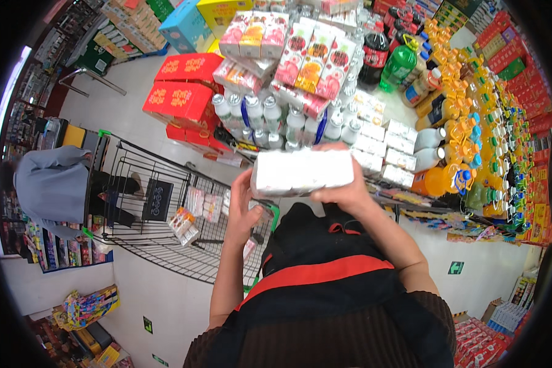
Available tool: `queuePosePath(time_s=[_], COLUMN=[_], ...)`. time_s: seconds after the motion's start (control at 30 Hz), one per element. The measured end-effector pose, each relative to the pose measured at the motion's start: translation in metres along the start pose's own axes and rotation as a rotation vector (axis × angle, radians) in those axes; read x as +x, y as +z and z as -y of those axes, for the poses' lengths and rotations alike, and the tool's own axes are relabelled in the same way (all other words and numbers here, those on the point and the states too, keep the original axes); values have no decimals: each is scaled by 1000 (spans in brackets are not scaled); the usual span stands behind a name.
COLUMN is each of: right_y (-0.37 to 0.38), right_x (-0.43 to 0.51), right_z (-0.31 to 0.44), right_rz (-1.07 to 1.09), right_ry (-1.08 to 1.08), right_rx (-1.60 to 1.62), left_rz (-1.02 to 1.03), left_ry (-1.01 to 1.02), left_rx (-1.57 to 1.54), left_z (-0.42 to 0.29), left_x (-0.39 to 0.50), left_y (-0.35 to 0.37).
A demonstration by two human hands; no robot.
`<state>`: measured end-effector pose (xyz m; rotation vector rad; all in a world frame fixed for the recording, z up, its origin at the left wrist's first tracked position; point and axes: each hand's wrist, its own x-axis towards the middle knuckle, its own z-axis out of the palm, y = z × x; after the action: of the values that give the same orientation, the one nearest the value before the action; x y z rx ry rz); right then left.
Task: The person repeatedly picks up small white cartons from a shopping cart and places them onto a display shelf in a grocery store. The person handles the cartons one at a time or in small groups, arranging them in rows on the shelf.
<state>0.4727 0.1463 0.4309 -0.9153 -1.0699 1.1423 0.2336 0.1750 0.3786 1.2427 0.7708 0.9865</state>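
A shrink-wrapped pack of small white cartons (303, 171) is held level in front of my waist. My left hand (241, 204) grips its left end, and my right hand (345, 186) is around its right end. Just beyond it stand wrapped white bottles (271, 115) with silver caps. Fruit-printed drink cartons (315, 60) lie stacked on top of them. To the left, a wire shopping cart (161, 253) holds several carton packs (182, 225) on its bottom, and its near green-cornered end is partly behind my left forearm.
Red gift boxes (179, 101) are stacked left of the display. Rows of white cartons (398, 147), a green soda bottle (399, 64) and orange juice bottles (430, 179) stand to the right. A person in a grey-blue top (55, 188) is at the cart's far end.
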Motion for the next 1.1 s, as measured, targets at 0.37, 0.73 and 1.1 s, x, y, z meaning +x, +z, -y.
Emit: queuePosePath(time_s=[0.37, 0.73, 1.1], right_y=[-77, -104, -173], right_x=[256, 408, 470], right_z=[130, 30, -15], right_rz=[-197, -475, 76], right_ry=[-326, -254, 335], right_rx=[334, 140, -1006], left_rz=[-93, -618, -1034], left_ry=[-89, -235, -567], left_rx=[-18, -40, -97], left_z=[3, 29, 108], left_x=[-28, -113, -186], left_y=[5, -22, -43])
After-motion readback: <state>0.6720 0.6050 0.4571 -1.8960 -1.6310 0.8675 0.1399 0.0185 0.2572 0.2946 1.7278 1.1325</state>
